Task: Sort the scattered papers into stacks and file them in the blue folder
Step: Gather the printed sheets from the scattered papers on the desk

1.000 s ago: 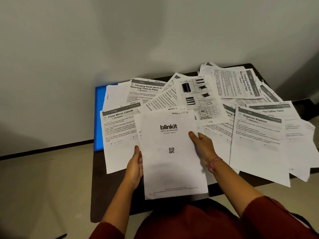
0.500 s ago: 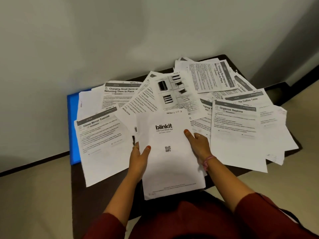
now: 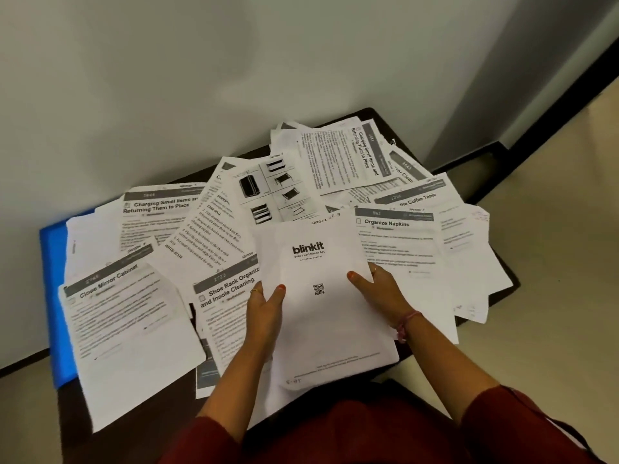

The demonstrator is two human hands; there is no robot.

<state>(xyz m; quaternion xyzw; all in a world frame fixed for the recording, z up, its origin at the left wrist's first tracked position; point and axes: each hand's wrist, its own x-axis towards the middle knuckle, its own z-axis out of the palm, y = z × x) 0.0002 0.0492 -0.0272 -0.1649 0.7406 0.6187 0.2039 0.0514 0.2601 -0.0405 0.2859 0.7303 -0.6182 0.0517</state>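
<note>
Paper-strewn dark table [image 3: 499,262] — both hands [image 3: 264,316] [image 3: 382,293] gripping blinkit sheet [image 3: 321,316] edges.

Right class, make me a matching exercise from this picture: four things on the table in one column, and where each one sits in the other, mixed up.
Things:
1. blinkit sheet
2. blue folder
3. Organize Napkins sheet
4. Close Mirror Cabinet sheet

Places:
A. under the papers at the left edge
B. held in both hands
C. right of the hands
D. left of the hands

Pairs: 1-B, 2-A, 3-C, 4-D

Dim, soft indoor light — slight blur, wide-angle bending at edges
</note>
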